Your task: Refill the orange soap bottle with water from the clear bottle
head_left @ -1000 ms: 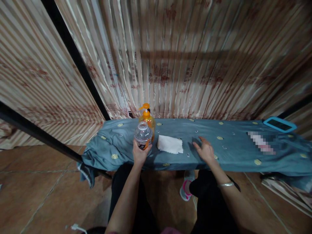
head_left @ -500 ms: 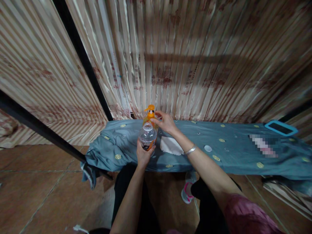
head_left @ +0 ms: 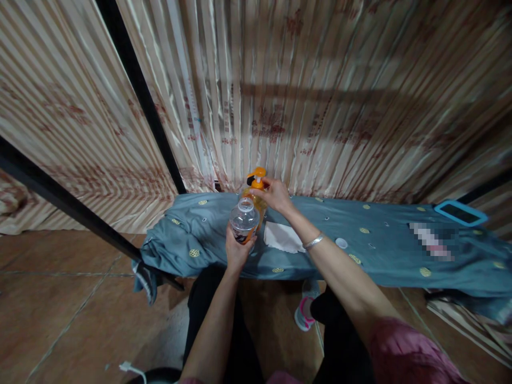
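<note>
My left hand (head_left: 237,250) is wrapped round the lower part of a clear plastic bottle (head_left: 244,218) with an orange label, upright and uncapped, on the blue cloth-covered bench (head_left: 384,250). Just behind it stands an orange pump bottle (head_left: 256,186), lifted slightly and tilted; my right hand (head_left: 275,194) grips it below the pump head. A small white bottle cap (head_left: 341,243) lies on the cloth to the right of my right forearm. A folded white tissue (head_left: 282,238) lies beneath that forearm.
A phone in a blue case (head_left: 460,212) rests at the bench's far right end. A striped curtain (head_left: 304,96) hangs close behind the bench, with a black pole (head_left: 140,96) on the left. A white cable plug (head_left: 126,367) lies on the tiled floor.
My right hand left the cloth, where the cap now lies, reached across to the pump bottle, gripped it and raised it a little. The left hand kept its hold on the clear bottle.
</note>
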